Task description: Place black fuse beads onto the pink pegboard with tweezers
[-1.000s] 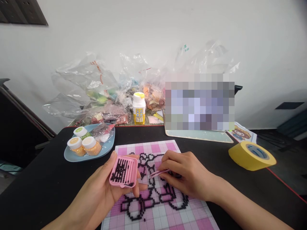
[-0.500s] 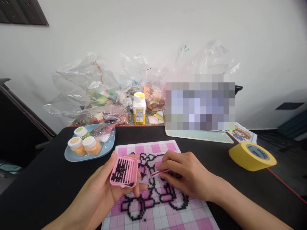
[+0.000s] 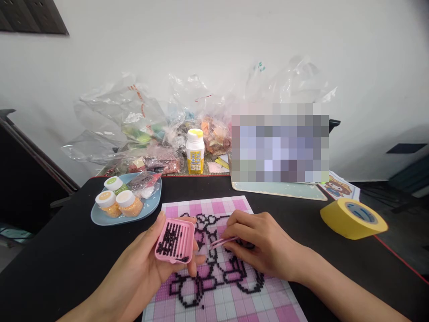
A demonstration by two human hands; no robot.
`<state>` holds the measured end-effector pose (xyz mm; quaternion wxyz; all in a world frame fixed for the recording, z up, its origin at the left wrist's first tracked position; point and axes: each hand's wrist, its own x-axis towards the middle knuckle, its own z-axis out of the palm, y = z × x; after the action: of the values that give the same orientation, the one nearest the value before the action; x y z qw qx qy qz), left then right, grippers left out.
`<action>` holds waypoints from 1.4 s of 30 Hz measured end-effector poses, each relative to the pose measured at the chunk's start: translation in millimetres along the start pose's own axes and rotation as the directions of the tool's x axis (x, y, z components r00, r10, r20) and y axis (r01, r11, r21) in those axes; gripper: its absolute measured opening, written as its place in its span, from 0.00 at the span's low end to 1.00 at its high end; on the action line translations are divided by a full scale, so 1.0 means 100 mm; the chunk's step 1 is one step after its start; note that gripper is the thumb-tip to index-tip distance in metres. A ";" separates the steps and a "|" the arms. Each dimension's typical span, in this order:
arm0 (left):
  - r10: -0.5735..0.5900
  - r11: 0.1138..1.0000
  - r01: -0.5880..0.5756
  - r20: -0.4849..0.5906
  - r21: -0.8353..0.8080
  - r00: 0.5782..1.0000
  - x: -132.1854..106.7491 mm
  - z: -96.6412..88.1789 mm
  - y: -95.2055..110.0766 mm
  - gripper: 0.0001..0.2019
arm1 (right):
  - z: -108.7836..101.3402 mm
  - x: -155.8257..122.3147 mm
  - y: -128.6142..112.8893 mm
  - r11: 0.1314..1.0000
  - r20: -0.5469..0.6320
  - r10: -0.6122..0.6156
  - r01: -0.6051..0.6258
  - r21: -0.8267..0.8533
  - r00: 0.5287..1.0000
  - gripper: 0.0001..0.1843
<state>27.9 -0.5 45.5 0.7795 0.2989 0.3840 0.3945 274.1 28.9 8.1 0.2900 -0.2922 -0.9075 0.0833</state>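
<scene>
A small, rounded-square pink plastic tray (image 3: 187, 239) with ridged channels is held in the left hand (image 3: 154, 250), its grip closed around the tray's edges. Black beads (image 3: 167, 240) are gathered mostly in the channels on the tray's left side. A pair of slim pink tweezers (image 3: 224, 242) is pinched in the grip of the right hand (image 3: 259, 239), with the tips pointed toward the tray; whether a bead is held between them cannot be told. Beneath both hands, a pink-and-white checked pegboard (image 3: 221, 308) is laid on the black worktop (image 3: 63, 255), and an outline of black beads (image 3: 189, 306) is set out on it. To the left, three white-lidded clear jars (image 3: 130, 205) are carried on a light-blue plate (image 3: 152, 208); to the right, a yellow tape roll (image 3: 343, 221) is seen.
</scene>
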 end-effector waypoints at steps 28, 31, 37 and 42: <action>0.008 0.998 -0.008 -0.009 -0.056 1.000 0.01 -0.01 -0.01 0.24 | -0.02 0.00 -0.01 1.000 -0.006 -0.013 0.014 0.028 1.000 0.09; -0.002 0.998 0.002 -0.002 -0.064 1.000 0.01 -0.01 -0.01 0.26 | -0.02 0.00 -0.01 1.000 -0.005 -0.012 0.012 0.027 1.000 0.09; 0.006 0.999 -0.006 -0.006 -0.049 1.000 0.00 0.01 0.00 0.25 | -0.01 -0.01 0.00 1.000 -0.019 -0.009 0.010 0.023 1.000 0.09; 0.006 0.999 -0.007 -0.022 -0.039 1.000 0.01 0.00 -0.01 0.24 | -0.04 0.01 -0.01 0.998 -0.006 -0.005 0.006 0.060 1.000 0.08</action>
<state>28.7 0.2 44.5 0.7796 0.2803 0.3838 0.4079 274.9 28.3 11.9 0.3016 -0.2812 -0.9045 0.1088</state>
